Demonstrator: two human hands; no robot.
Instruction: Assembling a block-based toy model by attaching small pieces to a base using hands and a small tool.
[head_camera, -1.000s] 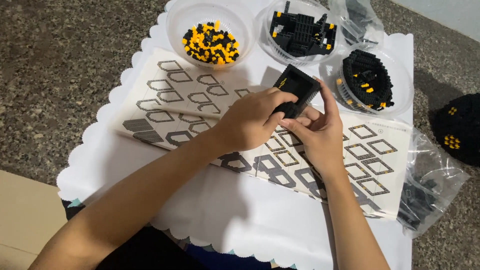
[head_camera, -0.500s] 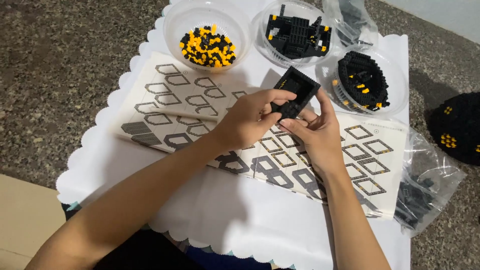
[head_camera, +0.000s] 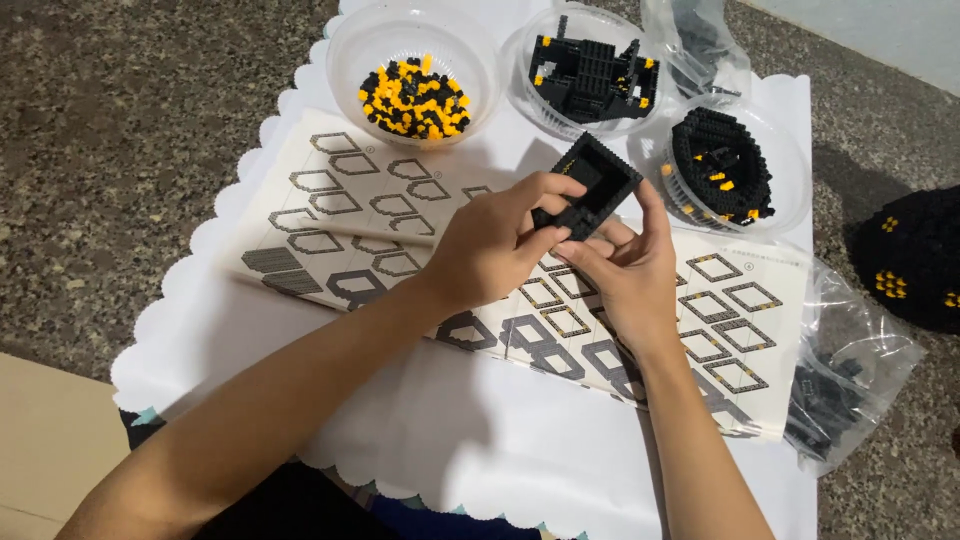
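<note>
One head camera looks steeply down, close over the tabletop (head_camera: 480, 440)

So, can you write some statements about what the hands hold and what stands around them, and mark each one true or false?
1. Both hands, left hand and right hand, hold the black brick frame. True.
2. The frame is lying flat on the instruction sheet. False: it is lifted above the sheet.
3. The left bowl holds mixed yellow and black small bricks. True.
4. The instruction sheet lies on bare stone. False: it lies on a white scalloped cloth.
5. All three bowls hold only loose bricks. False: the middle bowl holds a partly built black piece.
</note>
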